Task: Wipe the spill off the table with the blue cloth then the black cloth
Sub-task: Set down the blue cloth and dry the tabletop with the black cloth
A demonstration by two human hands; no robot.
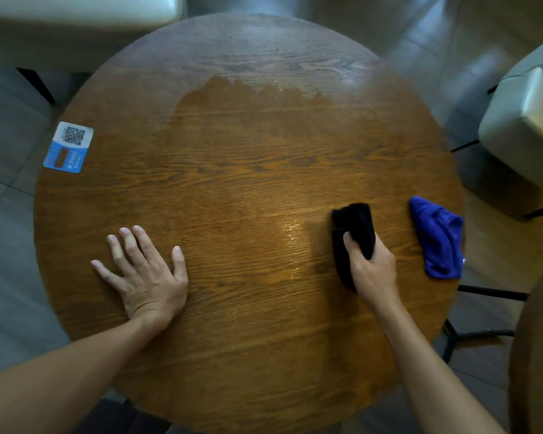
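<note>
A round wooden table (pixel 201 189) fills the view. A wet film (pixel 251 120) darkens its middle, with a jagged far edge and a shiny streak near the black cloth. My right hand (pixel 372 267) presses on and grips the black cloth (pixel 351 227), which lies bunched on the table at the right. The blue cloth (pixel 438 239) lies crumpled by the table's right edge, just right of my right hand and apart from it. My left hand (pixel 145 274) rests flat on the table at the left, fingers spread, holding nothing.
A blue and white QR-code sticker (pixel 68 147) sits at the table's left edge. Pale cushioned seats stand at the far left (pixel 76 14) and at the right (pixel 524 130). A black metal frame (pixel 483 330) shows below the right edge.
</note>
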